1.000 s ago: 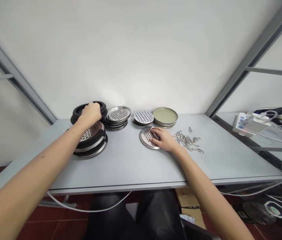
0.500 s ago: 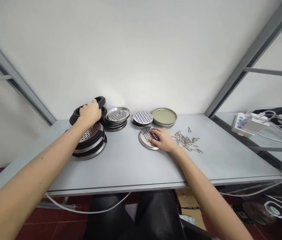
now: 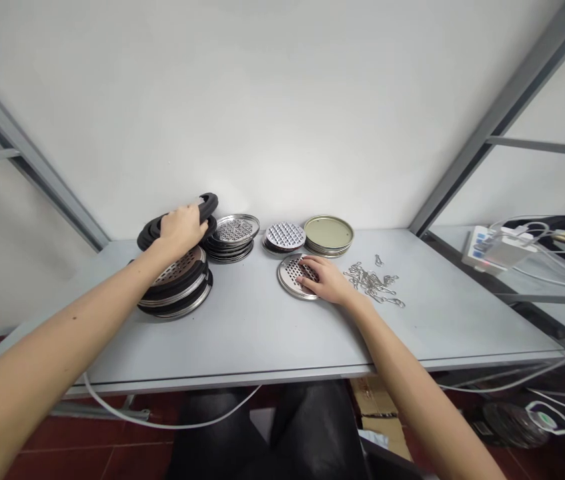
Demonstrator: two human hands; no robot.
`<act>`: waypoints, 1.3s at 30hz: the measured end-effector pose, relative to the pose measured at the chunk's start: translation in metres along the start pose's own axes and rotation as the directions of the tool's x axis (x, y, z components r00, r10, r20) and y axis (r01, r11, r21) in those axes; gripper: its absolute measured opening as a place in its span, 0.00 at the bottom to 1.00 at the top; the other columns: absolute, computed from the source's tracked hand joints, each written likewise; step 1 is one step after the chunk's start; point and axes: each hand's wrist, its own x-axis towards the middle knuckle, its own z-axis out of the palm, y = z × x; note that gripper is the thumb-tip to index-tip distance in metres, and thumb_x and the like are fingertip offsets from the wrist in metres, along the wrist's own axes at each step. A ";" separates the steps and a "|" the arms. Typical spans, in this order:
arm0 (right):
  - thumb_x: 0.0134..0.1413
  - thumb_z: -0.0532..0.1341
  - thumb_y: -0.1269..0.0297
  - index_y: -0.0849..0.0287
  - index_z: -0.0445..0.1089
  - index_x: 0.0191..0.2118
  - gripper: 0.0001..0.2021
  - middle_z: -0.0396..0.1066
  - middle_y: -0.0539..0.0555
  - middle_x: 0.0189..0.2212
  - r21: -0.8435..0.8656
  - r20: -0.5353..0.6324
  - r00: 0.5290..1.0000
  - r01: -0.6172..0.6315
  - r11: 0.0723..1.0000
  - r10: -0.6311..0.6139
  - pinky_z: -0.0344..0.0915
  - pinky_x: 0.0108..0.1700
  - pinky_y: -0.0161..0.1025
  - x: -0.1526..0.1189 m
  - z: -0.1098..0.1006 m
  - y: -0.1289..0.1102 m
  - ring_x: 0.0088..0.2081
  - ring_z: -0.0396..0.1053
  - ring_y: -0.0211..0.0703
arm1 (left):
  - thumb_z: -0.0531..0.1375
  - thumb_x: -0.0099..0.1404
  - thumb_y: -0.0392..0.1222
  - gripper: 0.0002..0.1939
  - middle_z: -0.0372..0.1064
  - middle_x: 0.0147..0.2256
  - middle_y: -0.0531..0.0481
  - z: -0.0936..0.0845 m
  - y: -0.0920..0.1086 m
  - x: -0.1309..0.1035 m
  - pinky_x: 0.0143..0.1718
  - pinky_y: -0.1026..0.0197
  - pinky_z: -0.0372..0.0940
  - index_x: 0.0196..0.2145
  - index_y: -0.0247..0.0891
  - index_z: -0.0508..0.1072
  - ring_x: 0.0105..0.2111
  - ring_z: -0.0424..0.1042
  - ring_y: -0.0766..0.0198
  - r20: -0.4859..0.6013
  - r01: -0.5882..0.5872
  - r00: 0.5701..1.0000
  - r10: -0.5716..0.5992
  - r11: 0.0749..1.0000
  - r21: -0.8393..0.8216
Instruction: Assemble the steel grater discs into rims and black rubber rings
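My left hand (image 3: pixel 181 229) is closed around a black ring (image 3: pixel 208 205), which looks like rubber or foam, above a heap of similar black rings (image 3: pixel 148 233). Just below that hand stands a stack of round perforated metal discs with black rims (image 3: pixel 177 287). At the middle of the table, my right hand (image 3: pixel 326 279) rests with fingers spread on a round perforated metal grater plate (image 3: pixel 292 275), covering its right part. Small metal snap clips (image 3: pixel 369 281) lie loose in a pile to the right of this hand.
Along the wall stand a stack of grater discs (image 3: pixel 235 230), a smaller stack with a raised-tooth disc (image 3: pixel 286 236) on top, and a stack of olive-green lids (image 3: pixel 329 233). A power strip with white cables (image 3: pixel 499 247) sits at the right, beyond a grey metal frame post (image 3: pixel 502 120).
The black ring in my left hand has shifted slightly right, and the hand with it. My right hand stays on the grater plate.
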 end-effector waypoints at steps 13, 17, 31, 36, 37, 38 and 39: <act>0.59 0.59 0.53 0.62 0.69 0.54 0.22 0.68 0.65 0.56 0.009 0.007 1.000 -0.009 1.000 0.009 0.61 0.60 0.55 0.000 0.001 0.001 0.57 0.65 0.58 | 0.47 0.69 0.52 0.21 0.69 0.46 0.30 0.003 0.000 0.002 0.43 0.47 0.66 0.49 0.31 0.63 0.45 0.72 0.41 -0.043 -0.006 0.999 -0.003 0.976 -0.217; 0.58 0.59 0.53 0.62 0.69 0.53 0.22 0.68 0.65 0.56 0.011 0.000 1.000 -0.011 1.000 0.011 0.61 0.60 0.55 0.000 0.002 0.002 0.58 0.65 0.58 | 0.48 0.70 0.49 0.18 0.69 0.44 0.35 0.006 -0.001 0.000 0.45 0.49 0.65 0.48 0.33 0.63 0.45 0.71 0.45 -0.109 -0.143 0.987 0.121 0.963 -0.227; 0.58 0.60 0.55 0.61 0.70 0.52 0.21 0.69 0.64 0.55 0.009 -0.002 1.000 0.004 1.000 -0.004 0.63 0.59 0.53 0.000 -0.002 -0.001 0.56 0.67 0.57 | 0.53 0.70 0.48 0.11 0.66 0.53 0.43 -0.010 0.020 -0.080 0.61 0.47 0.55 0.45 0.42 0.69 0.59 0.61 0.52 -0.447 -0.749 0.661 0.603 0.568 -0.340; 0.59 0.59 0.54 0.63 0.70 0.53 0.22 0.69 0.65 0.55 0.012 0.005 1.000 -0.001 1.000 0.001 0.62 0.60 0.54 0.000 -0.002 0.001 0.57 0.66 0.58 | 0.56 0.68 0.41 0.10 0.67 0.53 0.40 0.011 0.023 -0.112 0.60 0.42 0.57 0.45 0.42 0.73 0.60 0.60 0.48 -0.390 -0.845 0.534 0.751 0.450 -0.289; 0.59 0.60 0.54 0.62 0.70 0.53 0.22 0.69 0.65 0.55 0.012 0.007 1.000 -0.004 1.000 0.004 0.62 0.59 0.54 0.000 -0.002 0.001 0.57 0.66 0.58 | 0.57 0.67 0.40 0.10 0.67 0.54 0.39 0.013 0.024 -0.118 0.60 0.41 0.57 0.46 0.41 0.73 0.60 0.59 0.47 -0.365 -0.849 0.527 0.768 0.449 -0.280; 0.59 0.60 0.54 0.62 0.70 0.53 0.21 0.69 0.65 0.55 0.012 0.008 1.000 -0.004 1.000 0.004 0.62 0.59 0.53 0.000 -0.002 0.001 0.57 0.66 0.57 | 0.58 0.67 0.39 0.11 0.67 0.54 0.39 0.014 0.026 -0.123 0.59 0.41 0.58 0.47 0.41 0.73 0.60 0.60 0.46 -0.339 -0.851 0.520 0.784 0.446 -0.276; 0.59 0.60 0.54 0.62 0.70 0.53 0.21 0.69 0.64 0.55 0.012 0.006 1.000 -0.004 1.000 0.004 0.62 0.59 0.53 0.000 -0.002 0.001 0.57 0.66 0.57 | 0.58 0.66 0.37 0.12 0.68 0.53 0.39 0.014 0.027 -0.127 0.59 0.41 0.58 0.48 0.42 0.73 0.59 0.60 0.46 -0.300 -0.849 0.520 0.800 0.446 -0.282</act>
